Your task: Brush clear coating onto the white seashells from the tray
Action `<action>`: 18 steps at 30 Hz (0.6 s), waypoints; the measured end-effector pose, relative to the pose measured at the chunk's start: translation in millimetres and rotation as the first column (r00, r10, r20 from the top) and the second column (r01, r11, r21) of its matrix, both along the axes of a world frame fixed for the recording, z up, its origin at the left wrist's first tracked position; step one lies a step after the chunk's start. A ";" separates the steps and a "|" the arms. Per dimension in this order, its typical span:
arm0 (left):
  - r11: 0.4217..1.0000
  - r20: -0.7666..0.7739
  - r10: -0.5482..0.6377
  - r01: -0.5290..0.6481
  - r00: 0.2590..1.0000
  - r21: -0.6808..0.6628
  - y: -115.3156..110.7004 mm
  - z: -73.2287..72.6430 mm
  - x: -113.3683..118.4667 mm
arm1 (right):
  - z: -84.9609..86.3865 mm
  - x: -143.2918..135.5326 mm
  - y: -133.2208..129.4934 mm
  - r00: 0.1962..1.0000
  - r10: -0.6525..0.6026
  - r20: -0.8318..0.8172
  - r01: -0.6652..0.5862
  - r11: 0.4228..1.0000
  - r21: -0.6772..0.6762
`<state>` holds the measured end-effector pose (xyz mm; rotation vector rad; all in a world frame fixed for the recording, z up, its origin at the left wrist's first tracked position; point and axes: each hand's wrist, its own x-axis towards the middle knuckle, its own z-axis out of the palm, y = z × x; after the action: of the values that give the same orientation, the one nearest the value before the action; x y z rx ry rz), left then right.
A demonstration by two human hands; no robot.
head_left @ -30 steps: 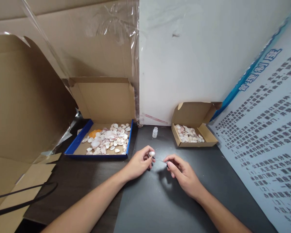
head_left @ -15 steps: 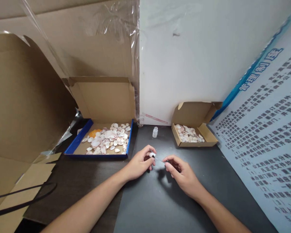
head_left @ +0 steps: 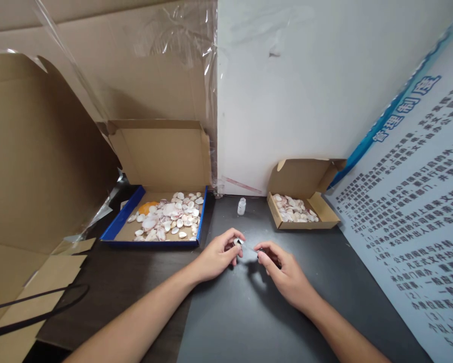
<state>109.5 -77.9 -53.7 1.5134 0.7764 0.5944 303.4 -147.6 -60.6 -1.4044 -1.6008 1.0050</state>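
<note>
Above the dark grey mat, my left hand holds a small whitish piece with a dark patch between thumb and fingers; it looks like a shell. My right hand is closed around the dark handle of a thin tool. The tool's pale, slender tip points left and reaches close to the whitish piece; whether they touch cannot be made out. Beyond my hands, a small clear bottle with a white label stands upright on the mat.
At the back left, an open blue-edged box holds many shells and an orange piece. A smaller open cardboard box with shells sits at the back right. Cardboard stands at the left; a printed poster slants along the right.
The whitish piece has turned slightly in my left hand, and its dark patch sits higher. My right hand and the tool have shifted very slightly right.
</note>
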 end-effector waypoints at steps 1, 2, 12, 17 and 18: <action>1.000 -0.005 -0.001 0.001 1.000 0.003 0.0 0.0 -0.1 | -0.2 0.3 0.2 1.000 0.003 0.001 -0.003 1.000 0.000; 1.000 -0.012 -0.002 0.002 1.000 0.007 0.0 0.2 -0.1 | -0.2 0.6 0.3 1.000 0.008 0.002 -0.008 1.000 -0.001; 1.000 0.002 -0.013 0.013 1.000 -0.005 0.1 0.0 -1.2 | -0.2 1.2 0.4 0.999 0.002 0.049 -0.002 1.000 0.003; 1.000 0.009 0.012 -0.012 1.000 -0.006 0.5 -0.9 -0.3 | 1.9 1.4 0.2 0.998 0.028 0.057 -0.029 1.000 0.013; 1.000 0.007 0.018 -0.017 1.000 -0.007 0.5 -0.3 0.0 | 2.5 1.3 0.0 0.997 0.032 0.064 -0.033 0.999 0.020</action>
<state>109.5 -77.4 -54.0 1.4983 0.7861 0.6092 304.8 -147.5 -58.2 -1.4131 -1.6808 0.9685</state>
